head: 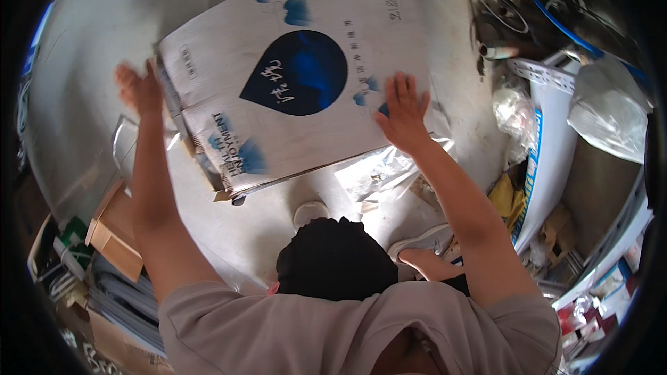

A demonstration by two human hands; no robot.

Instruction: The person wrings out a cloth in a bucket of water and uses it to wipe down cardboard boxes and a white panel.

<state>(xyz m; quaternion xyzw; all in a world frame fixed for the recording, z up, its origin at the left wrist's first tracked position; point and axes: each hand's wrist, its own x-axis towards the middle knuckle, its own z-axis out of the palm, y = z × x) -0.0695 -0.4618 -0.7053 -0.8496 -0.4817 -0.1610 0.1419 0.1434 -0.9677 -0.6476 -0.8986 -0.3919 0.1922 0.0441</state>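
Observation:
A large white corrugated cardboard box (208, 75), flattened or shallow, lies before me on the grey floor. Its printed face shows a dark blue drop shape, pale blue mountain motifs and writing. My right hand (404, 112) rests palm down on that face near the right front edge, fingers spread. Beside the box's left edge is my left hand (138, 88), blurred, thumb apart from the fingers and holding nothing. Whether its thumb touches the cardboard I cannot tell. Layered, worn cardboard edges show along the left side.
Clear plastic wrap (378, 174) lies by the box's front edge, near my shoes (311, 214). At right are a curved white panel (555, 109), plastic bags (607, 109) and a blue hose (565, 26). A brown carton (117, 229) and grey folded material (122, 291) lie at left.

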